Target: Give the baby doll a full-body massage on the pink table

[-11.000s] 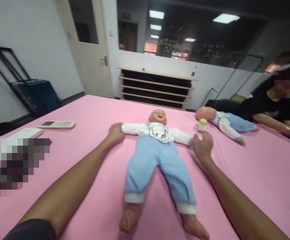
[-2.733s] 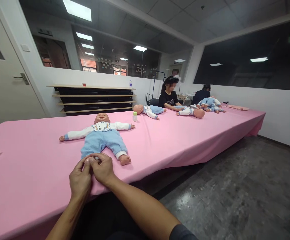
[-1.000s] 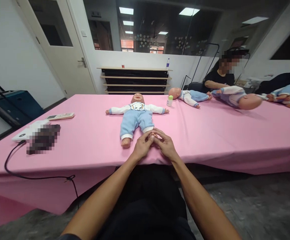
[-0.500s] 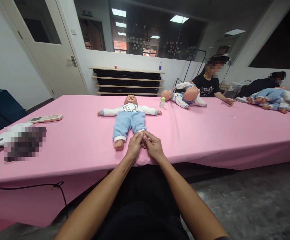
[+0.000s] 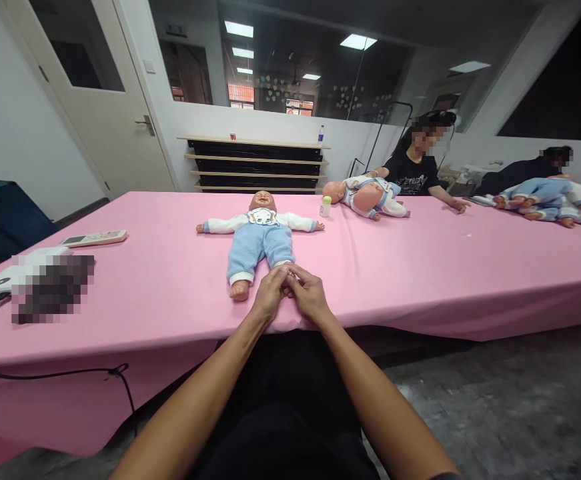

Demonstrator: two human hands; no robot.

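Note:
A baby doll [image 5: 261,243] in blue trousers and a white top with an animal-face bib lies on its back on the pink-covered table [image 5: 170,293]. Its head points away from me and its arms are spread. My left hand [image 5: 272,288] and my right hand [image 5: 308,290] close together around the doll's foot on the right side, thumbs meeting on top. Most of that foot is hidden by my fingers. The doll's other foot [image 5: 239,290] shows bare beside my left hand.
A small bottle with a green cap [image 5: 325,207] stands beyond the doll. Another doll [image 5: 367,195] lies before a person in black [image 5: 415,167]. Several dolls [image 5: 553,200] are piled far right. At left lie a remote control [image 5: 95,238], a white device [image 5: 0,283] and a cable.
My hands stay on the doll's foot, with only slight thumb movement. Across the table, the other doll's raised body has come down lower under the person's hand.

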